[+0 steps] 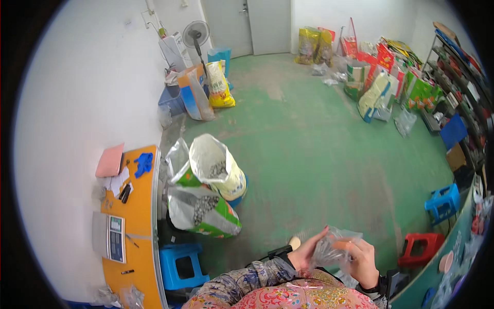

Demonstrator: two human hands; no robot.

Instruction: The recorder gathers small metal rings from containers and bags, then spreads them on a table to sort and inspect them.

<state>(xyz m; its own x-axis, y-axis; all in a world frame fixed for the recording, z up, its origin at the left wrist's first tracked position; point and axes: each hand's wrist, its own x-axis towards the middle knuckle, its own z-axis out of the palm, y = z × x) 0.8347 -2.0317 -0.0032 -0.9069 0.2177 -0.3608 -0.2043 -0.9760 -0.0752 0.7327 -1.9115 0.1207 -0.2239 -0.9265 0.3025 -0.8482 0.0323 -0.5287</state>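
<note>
A crumpled clear plastic bag (329,249) is held up in front of my body, at the lower middle right. My left hand (304,253) grips its left side, with the fingers partly hidden by the plastic. On the other side, my right hand (364,261) has its fingers bent over and closed on the bag. More clear plastic hangs below, between the hands. Whether anything lies inside the bag, I cannot make out.
Left of me stand open sacks, including a cream one (234,177) and a green one (226,219), holding small grey pieces. An orange table (136,206) carries a scale (116,239). Nearby are blue stools (182,265) and a red stool (419,247); a shelf (453,77) lines the right.
</note>
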